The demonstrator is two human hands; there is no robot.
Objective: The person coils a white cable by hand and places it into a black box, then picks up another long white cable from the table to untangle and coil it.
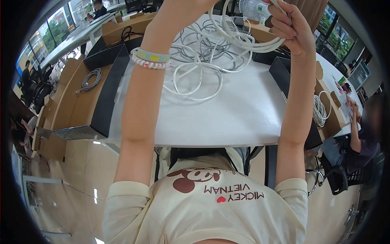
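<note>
Raised at the upper right, my right hand (289, 30) is closed around loops of white cable (266, 46). These loops hang in a loose bundle over the table and run up past the top of the view. My left hand (180, 10) is at the top edge, close to the same loops. Its fingers are cut off by the frame, so whether they grip the cable does not show. Beneath both hands, a tangled heap of white and grey cables (197, 64) spreads over the white table (183, 122).
An open cardboard box (103, 95) on the left holds a coiled grey cable (91, 79). Another box (334, 118) on the right has a coiled white cable (320, 112). Behind the heap are black cables (131, 35) and a small fan (254, 10). A seated person (363, 138) is at right.
</note>
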